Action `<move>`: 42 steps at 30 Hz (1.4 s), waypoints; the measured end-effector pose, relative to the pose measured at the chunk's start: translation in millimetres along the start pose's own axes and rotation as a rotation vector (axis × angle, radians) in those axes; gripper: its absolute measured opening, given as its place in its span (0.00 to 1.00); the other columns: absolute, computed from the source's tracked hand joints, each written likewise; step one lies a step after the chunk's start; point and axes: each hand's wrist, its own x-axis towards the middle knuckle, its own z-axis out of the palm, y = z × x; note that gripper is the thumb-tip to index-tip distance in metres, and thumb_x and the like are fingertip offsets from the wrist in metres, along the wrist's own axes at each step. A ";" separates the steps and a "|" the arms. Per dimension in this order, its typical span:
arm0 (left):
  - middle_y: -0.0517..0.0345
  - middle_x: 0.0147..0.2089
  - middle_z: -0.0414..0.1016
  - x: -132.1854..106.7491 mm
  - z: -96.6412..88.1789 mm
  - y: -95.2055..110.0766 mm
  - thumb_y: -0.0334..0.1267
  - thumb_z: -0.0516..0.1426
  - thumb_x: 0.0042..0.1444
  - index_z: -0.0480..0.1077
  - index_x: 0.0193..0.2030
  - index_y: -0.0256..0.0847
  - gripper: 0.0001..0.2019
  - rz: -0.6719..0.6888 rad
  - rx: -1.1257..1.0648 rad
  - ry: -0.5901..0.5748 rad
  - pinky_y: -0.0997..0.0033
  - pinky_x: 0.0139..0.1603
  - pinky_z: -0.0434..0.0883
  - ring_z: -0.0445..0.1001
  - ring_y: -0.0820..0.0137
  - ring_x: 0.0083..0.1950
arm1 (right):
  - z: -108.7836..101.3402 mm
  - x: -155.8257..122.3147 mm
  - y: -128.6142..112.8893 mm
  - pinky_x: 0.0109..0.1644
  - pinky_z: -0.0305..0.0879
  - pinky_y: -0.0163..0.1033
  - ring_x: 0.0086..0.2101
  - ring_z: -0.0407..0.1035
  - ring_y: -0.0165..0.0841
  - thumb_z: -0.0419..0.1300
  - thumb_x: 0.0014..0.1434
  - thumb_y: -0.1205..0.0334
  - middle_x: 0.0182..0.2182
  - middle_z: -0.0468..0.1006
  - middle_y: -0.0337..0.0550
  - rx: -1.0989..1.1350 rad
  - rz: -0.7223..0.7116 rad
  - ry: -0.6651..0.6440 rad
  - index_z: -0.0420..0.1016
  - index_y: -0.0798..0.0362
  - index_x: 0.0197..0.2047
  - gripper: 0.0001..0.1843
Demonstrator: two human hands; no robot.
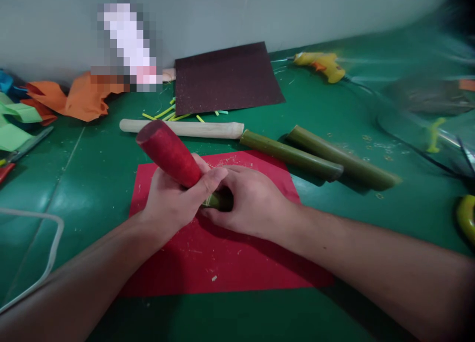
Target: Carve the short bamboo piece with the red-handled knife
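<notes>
My left hand [174, 203] is wrapped round a bamboo tube covered in red felt [167, 153], which tilts up and away to the left. My right hand [252, 201] is closed over the tube's bare green lower end [214, 201], fingers curled round it. Both hands are held over a red felt sheet [222, 263] lying on the green table [92, 183]. The sheet carries light scraps and dust.
Two green bamboo tubes [289, 154] [345, 159] and a pale wooden stick [185, 128] lie beyond the sheet. A dark brown sheet [226, 77] and a yellow glue gun [321, 64] are at the back. Orange and green felt scraps [74, 99] sit left. A white cable [48, 253] loops near left.
</notes>
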 end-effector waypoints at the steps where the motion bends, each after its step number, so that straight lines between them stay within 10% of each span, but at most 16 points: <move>1: 0.65 0.20 0.71 0.4 -0.2 -0.5 0.42 0.65 0.56 0.71 0.25 0.42 0.12 -0.002 -0.011 0.005 0.78 0.21 0.69 0.70 0.76 0.21 | -0.1 0.1 -0.2 0.35 0.60 0.39 0.35 0.71 0.36 0.66 0.50 0.56 0.34 0.80 0.43 -0.002 0.006 -0.001 0.75 0.53 0.36 0.12; 29: 0.66 0.18 0.68 -0.6 -1.5 1.4 0.37 0.63 0.57 0.66 0.22 0.41 0.14 0.076 -0.050 -0.094 0.81 0.19 0.65 0.66 0.79 0.19 | -3.1 1.9 -1.6 0.35 0.59 0.39 0.33 0.69 0.33 0.65 0.49 0.58 0.30 0.76 0.40 0.033 0.026 -0.012 0.70 0.52 0.30 0.10; 42: 0.63 0.22 0.71 -2.8 -1.5 -1.7 0.43 0.64 0.57 0.70 0.24 0.41 0.14 0.002 -0.049 0.049 0.80 0.21 0.68 0.69 0.78 0.21 | -2.3 2.6 -0.9 0.34 0.58 0.39 0.31 0.68 0.32 0.67 0.48 0.54 0.30 0.76 0.39 0.013 0.059 -0.016 0.70 0.51 0.31 0.13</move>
